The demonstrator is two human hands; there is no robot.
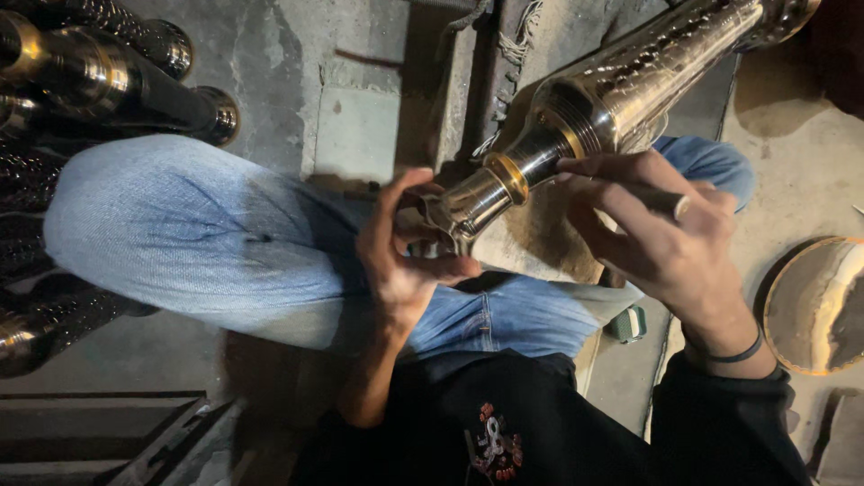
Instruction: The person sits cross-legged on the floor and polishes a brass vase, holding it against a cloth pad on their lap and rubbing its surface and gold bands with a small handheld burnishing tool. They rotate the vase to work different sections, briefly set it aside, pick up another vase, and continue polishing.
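Note:
A long shiny metal stem (621, 85) with a dimpled body and brass rings slants from the upper right down to my lap. My left hand (405, 252) curls around its narrow lower end, thumb and fingers gripping the tip. My right hand (657, 229) rests against the stem's neck just below the brass ring and holds a thin stick-like tool (661, 200) between its fingers. I sit cross-legged in blue jeans (198, 234) on a concrete floor.
Several similar polished metal stems (108, 76) lie stacked at the left edge. A round shallow metal dish (814, 306) sits on the floor at the right. A dark step or frame (99, 432) lies at lower left.

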